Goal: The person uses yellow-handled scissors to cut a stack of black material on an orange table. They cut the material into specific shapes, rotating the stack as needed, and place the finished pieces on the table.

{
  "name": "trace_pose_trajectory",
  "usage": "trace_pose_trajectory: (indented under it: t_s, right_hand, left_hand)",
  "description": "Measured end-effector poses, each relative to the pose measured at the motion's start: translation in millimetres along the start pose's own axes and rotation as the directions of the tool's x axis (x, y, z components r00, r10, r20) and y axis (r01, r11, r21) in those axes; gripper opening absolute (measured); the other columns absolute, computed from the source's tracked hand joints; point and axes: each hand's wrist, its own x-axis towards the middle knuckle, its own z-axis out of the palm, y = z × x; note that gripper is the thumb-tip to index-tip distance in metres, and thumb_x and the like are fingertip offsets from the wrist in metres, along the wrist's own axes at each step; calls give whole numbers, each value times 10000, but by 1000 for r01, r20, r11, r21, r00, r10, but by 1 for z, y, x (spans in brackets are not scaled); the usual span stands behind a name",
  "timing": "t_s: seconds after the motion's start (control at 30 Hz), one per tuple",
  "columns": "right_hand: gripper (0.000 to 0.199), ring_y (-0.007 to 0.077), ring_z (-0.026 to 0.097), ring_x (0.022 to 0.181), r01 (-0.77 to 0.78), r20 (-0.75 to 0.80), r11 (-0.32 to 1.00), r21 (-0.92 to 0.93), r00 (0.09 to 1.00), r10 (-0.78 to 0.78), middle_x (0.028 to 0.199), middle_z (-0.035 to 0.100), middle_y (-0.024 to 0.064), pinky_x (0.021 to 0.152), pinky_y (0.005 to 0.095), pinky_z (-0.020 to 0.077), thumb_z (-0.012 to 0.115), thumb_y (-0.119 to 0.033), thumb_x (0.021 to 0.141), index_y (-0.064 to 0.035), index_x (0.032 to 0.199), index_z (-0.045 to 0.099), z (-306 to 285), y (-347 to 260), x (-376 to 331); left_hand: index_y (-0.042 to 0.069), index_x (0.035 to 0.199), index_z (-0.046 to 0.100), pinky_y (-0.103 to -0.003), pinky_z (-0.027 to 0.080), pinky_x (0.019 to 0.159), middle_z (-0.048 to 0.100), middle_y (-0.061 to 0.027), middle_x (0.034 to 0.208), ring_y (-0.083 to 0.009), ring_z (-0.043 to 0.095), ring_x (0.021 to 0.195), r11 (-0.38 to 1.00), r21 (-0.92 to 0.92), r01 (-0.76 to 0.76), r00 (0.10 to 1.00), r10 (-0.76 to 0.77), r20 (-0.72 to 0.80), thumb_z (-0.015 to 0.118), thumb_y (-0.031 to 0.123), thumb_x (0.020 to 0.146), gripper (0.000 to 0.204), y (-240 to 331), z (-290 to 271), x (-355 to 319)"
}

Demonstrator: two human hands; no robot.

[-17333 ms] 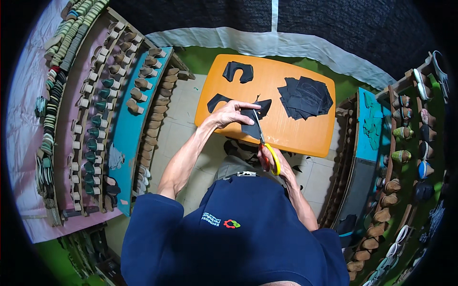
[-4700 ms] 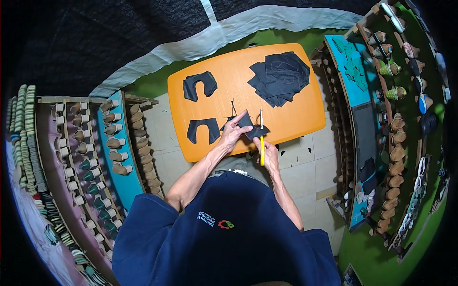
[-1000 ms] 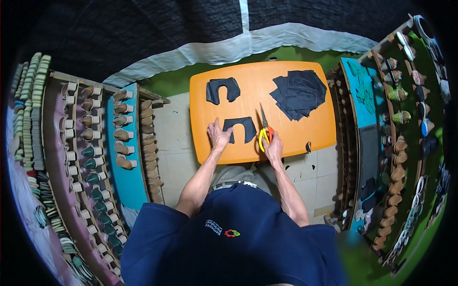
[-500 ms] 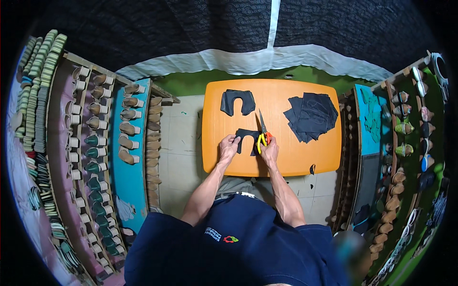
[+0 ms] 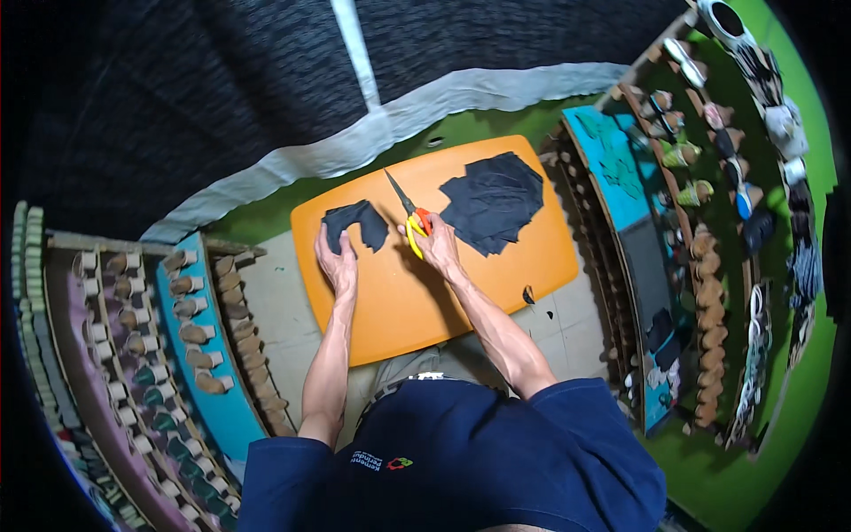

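My head cam's a fisheye looking steeply down past the navy shirt (image 5: 461, 434) at the orange desk (image 5: 399, 301), pretty close, desk slanted in view, shelves (image 5: 219, 417) bending along both sides.

At one orange round-cornered desk (image 5: 399, 310) you have two bare hands (image 5: 338, 266), one pair of yellow-and-red-handled scissors (image 5: 410, 211), one black U-shaped fabric stack (image 5: 355, 214) and one larger black fabric heap (image 5: 495, 202); left of the desk, one turquoise board (image 5: 209, 421) bears six brown shoe lasts (image 5: 195, 333).
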Motion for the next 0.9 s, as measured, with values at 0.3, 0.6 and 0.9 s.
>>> trace_pose_trajectory:
  t_s: [0.3, 0.6, 0.9]
  right_hand:
    - [584, 317, 690, 883, -239, -400, 969, -59, 895, 196, 958, 704, 145, 788, 428, 531, 817, -439, 808, -34, 1186, 633, -129, 110, -87]
    - [592, 441, 672, 898, -128, -131, 911, -393, 988, 82, 988, 694, 223, 742, 529, 530, 809, -435, 811, -46, 1172, 546, -215, 182, -155]
    - [499, 327, 675, 788, -96, -85, 987, -132, 993, 86, 863, 683, 129, 703, 433, 535, 848, -388, 776, -52, 1081, 640, -244, 177, -149]
  left_hand:
    - [22, 1113, 725, -306, 541, 774, 689, -111, 920, -174, 652, 799, 984, -114, 134, 845, -53, 533, 722, 184, 891, 275, 22, 189, -78]
    - [43, 1203, 624, -442, 468, 985, 596, -194, 1094, -381, 579, 1091, 988, 138, -76, 924, 18, 383, 847, 152, 711, 551, 84, 284, -81]
    - [93, 1069, 608, -434, 481, 935, 556, -166, 1090, -346, 562, 1051, 975, 195, 110, 895, -182, 407, 825, 14, 615, 509, 96, 297, -63]
